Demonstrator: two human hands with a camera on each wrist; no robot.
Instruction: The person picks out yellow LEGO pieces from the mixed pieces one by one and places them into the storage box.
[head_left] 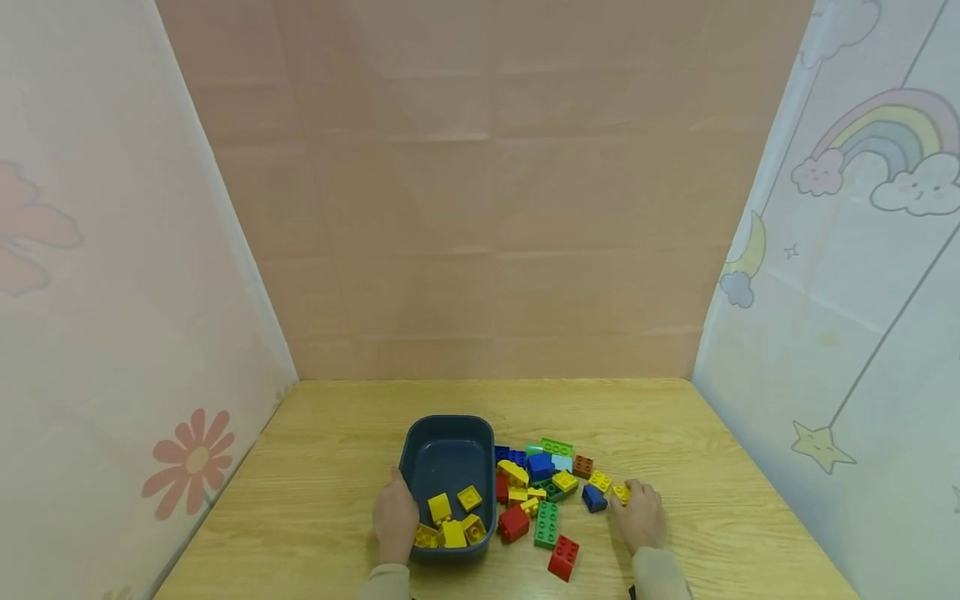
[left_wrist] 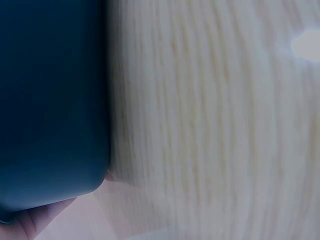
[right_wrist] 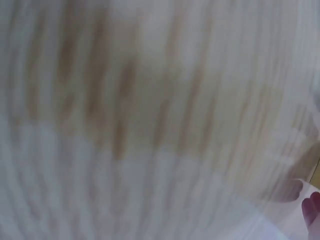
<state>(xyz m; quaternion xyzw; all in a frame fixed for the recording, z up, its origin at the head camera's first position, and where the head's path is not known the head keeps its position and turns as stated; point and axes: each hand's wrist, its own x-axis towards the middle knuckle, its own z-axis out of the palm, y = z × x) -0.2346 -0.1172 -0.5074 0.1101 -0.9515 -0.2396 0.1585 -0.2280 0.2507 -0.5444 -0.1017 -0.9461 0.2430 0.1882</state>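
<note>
A dark blue plastic tub (head_left: 450,429) stands on the table with several yellow toy bricks (head_left: 452,534) in its near end. My left hand (head_left: 395,512) grips the tub's left wall, thumb at the rim; the left wrist view shows the tub's side (left_wrist: 50,100) and part of the hand (left_wrist: 35,220) at its lower edge. On the right, my right hand (head_left: 639,515) pinches a yellow brick (head_left: 621,493) at the right end of a loose pile. Only fingertips (right_wrist: 310,207) show at the corner of the right wrist view, and the brick is out of sight there.
Mixed bricks lie right of the tub: a green brick (head_left: 547,525), a red brick (head_left: 563,557), another red brick (head_left: 513,523), a blue brick (head_left: 594,498), a brown brick (head_left: 582,466) and several more. Printed cloth walls flank the wooden table (head_left: 315,500).
</note>
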